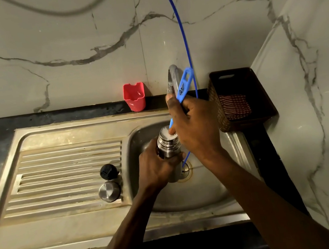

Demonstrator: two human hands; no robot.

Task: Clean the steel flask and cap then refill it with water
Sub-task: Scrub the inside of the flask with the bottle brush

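My left hand (158,168) grips the body of the steel flask (168,144), held over the sink basin (202,192) with its open mouth tilted up toward me. My right hand (196,124) holds the blue handle of a bottle brush (184,84); its white bristles sit in the flask's mouth. On the ribbed drainboard lie the steel outer cap (109,191) and the black inner stopper (108,171), side by side just left of the basin.
A grey tap (172,75) rises behind my right hand. A thin blue hose (180,28) hangs from above and runs down to the drain (186,170). A red holder (134,96) stands against the marble wall. A brown basket (256,99) with checked cloth sits right of the sink.
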